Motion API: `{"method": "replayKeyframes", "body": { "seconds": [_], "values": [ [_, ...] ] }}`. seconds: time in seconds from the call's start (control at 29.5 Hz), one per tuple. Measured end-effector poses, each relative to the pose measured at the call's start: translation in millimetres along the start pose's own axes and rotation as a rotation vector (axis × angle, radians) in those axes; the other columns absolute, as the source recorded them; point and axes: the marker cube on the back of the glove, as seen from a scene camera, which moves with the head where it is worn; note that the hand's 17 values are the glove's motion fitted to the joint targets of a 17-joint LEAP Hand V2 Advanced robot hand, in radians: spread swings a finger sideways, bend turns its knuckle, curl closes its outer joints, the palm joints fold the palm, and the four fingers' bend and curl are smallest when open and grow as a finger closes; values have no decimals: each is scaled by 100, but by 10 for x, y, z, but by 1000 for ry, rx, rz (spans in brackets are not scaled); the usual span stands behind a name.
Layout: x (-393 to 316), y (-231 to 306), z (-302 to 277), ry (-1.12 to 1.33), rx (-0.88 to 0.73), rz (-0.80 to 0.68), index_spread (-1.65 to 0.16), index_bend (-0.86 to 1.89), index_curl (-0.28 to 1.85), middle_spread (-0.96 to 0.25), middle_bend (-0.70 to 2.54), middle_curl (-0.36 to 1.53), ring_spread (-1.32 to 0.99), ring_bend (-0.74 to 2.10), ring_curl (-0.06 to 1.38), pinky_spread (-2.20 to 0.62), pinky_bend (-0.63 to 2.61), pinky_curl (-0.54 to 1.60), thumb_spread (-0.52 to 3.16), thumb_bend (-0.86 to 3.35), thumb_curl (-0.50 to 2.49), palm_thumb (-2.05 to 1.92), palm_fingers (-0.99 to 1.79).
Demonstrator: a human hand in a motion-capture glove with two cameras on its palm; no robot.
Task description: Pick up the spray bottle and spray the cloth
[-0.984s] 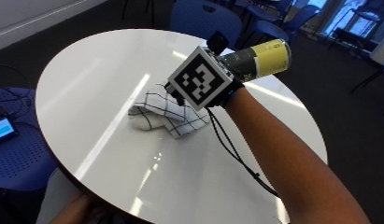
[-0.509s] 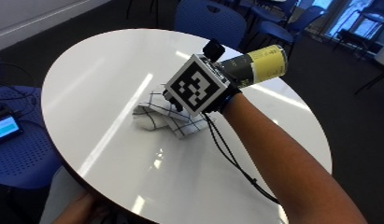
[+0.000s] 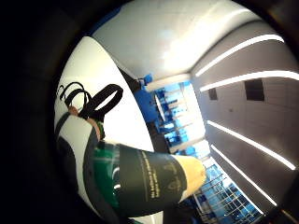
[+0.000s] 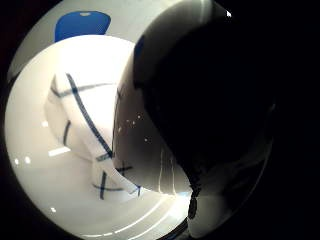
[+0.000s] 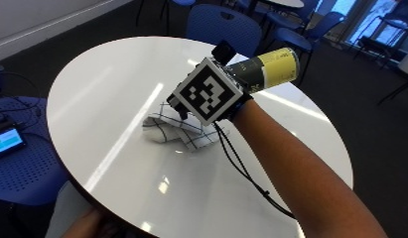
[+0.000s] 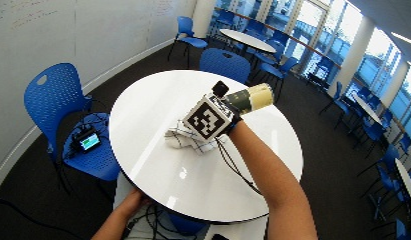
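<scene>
Since the earlier frame, lowered slightly nearer the cloth (image 5: 179,130), camera shifted too. At frame center, above the round white table (image 5: 111,69), gloved right hand (image 5: 239,101) grasping the spray bottle (image 5: 269,69), tipped sideways, yellow base toward upper right. Crumpled checked cloth lying on table just below, apart from bottle.

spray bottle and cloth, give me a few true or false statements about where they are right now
1. The spray bottle is held off the table by the gloved right hand. True.
2. The cloth is draped over a blue chair. False: it lies crumpled on the white table.
3. The cloth is white with dark lines. True.
4. The bottle stands upright on the table. False: it is tilted in the air above the cloth.
</scene>
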Motion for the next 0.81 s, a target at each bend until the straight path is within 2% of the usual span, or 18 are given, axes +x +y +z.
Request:
{"method": "replayKeyframes", "body": {
  "seconds": [0.37, 0.61, 0.81],
  "values": [
    [81, -372, -494, -398, 225, 199, -31, 29, 57, -24, 61, 52, -24, 60, 44, -27, 42, 38, 50, -3, 79, 91, 138],
    [199, -487, -654, -879, 266, 509, -31, 29, 57, -24, 62, 52, -24, 60, 44, -27, 42, 38, 50, -3, 79, 91, 137],
    [302, -576, -552, -1290, 291, 802, -31, 29, 57, -24, 62, 52, -23, 60, 44, -26, 42, 38, 50, -3, 79, 91, 137]
  ]
}}
